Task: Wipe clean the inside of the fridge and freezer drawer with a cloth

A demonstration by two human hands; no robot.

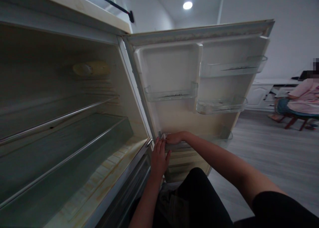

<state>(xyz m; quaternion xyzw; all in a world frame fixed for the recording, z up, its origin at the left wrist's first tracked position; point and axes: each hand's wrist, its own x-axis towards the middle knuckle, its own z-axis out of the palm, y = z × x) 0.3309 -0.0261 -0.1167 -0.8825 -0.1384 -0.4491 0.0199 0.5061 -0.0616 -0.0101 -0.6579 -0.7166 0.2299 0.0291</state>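
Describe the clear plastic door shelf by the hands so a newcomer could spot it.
Find the open off-white fridge door. Low on it, near its left edge, the bare left hand and right hand are close together. The clear plastic shelf there stands apart: three similar shelves sit higher, untouched.

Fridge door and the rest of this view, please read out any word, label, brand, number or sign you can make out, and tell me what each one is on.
No text is legible here.
Fridge door, left bin: a dark row of marks along its front, too small and blurred to read.
Upper right bin: a similar dark row, also unreadable.
No other writing can be made out.
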